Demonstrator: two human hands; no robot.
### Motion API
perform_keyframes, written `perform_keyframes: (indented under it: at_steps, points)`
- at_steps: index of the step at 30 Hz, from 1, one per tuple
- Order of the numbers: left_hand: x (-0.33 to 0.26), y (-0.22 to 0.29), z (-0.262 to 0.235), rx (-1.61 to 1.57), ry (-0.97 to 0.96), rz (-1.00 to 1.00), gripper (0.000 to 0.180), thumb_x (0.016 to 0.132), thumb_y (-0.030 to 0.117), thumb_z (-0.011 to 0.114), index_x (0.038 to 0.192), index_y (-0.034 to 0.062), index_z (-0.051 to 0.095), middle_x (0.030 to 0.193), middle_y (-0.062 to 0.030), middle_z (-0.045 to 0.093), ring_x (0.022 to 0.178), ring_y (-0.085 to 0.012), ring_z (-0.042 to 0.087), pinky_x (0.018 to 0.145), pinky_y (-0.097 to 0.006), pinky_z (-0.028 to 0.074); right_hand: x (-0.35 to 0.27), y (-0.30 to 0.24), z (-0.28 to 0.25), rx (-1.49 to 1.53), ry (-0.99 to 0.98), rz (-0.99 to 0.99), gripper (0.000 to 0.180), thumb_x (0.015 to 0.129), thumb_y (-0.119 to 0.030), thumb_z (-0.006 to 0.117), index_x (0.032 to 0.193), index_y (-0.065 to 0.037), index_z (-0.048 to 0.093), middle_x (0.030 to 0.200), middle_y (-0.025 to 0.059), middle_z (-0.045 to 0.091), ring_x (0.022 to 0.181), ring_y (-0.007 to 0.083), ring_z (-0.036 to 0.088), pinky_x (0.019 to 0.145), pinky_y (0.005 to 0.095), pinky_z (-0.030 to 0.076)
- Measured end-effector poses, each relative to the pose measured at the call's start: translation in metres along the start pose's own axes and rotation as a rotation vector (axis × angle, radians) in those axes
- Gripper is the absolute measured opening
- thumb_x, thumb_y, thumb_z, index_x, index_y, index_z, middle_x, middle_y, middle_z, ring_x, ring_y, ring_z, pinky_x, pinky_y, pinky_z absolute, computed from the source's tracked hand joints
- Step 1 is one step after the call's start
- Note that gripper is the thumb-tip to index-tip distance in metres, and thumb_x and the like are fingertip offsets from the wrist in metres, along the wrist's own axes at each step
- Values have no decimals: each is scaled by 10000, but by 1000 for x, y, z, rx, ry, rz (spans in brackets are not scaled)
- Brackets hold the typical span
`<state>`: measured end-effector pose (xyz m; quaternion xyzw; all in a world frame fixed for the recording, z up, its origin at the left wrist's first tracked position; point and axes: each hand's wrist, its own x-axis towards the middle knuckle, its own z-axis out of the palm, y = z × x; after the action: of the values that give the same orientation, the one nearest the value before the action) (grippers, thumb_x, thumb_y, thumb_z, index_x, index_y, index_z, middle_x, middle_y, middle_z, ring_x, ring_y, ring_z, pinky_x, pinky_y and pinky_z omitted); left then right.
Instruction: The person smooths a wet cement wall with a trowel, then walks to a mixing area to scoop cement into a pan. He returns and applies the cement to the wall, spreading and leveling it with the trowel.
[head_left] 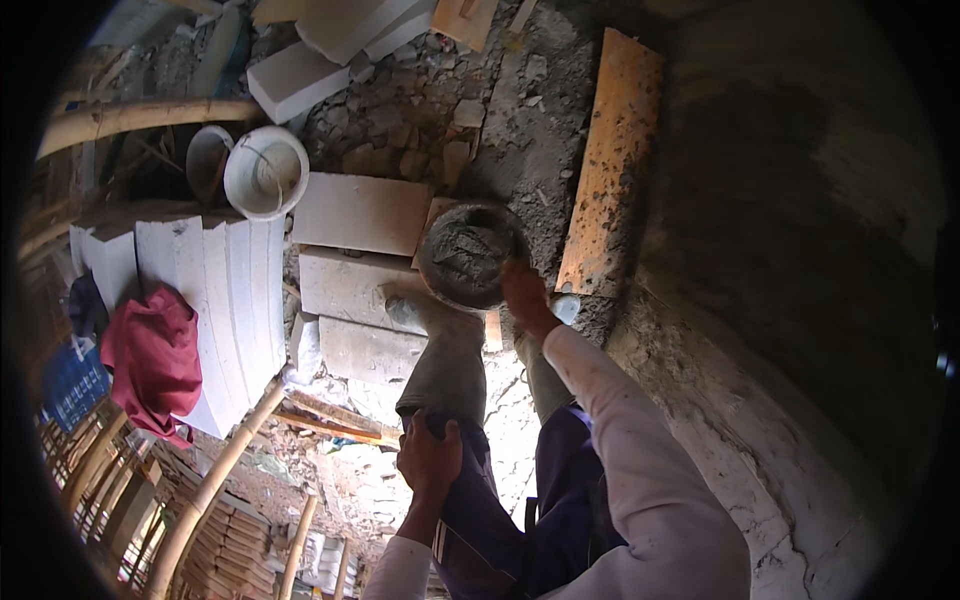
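Observation:
I look down at my legs in grey rubber boots (445, 355) standing on pale concrete blocks (350, 290). A round pan of wet grey mortar (468, 253) sits just ahead of the boots. My right hand (522, 295) reaches down to the pan's near right rim; whether it grips a tool is hidden. My left hand (430, 458) rests on my left knee, fingers curled against the dark blue trousers (500, 530).
A plastered wall (800, 250) curves along the right. An orange wooden board (612, 165) lies beside the pan. A white bucket (266, 172), stacked white blocks (225, 300), a red cloth (152, 360) and bamboo poles (215, 480) stand to the left. Rubble covers the ground.

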<state>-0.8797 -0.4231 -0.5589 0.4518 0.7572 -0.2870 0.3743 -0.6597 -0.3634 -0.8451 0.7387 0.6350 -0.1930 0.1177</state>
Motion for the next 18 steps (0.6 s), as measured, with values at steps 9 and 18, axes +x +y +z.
perform_keyframes:
  at_steps: [9,18]
  points:
    - [1,-4,-2,-31,8,56,623,887,463,639,1371,84,539,1302,-175,635,1193,-407,594,990,-551,470,-60,6,6,682,-204,62,490,896,-382,699,1120,25,543,924,290,691,894,471,690,758,538,562]
    - [5,8,-6,45,-8,56,640,873,484,661,1338,59,549,1204,-234,664,1150,-439,618,981,-550,478,-95,34,-7,677,-3,-44,448,950,-392,660,1063,9,496,865,272,664,803,475,672,673,553,538]
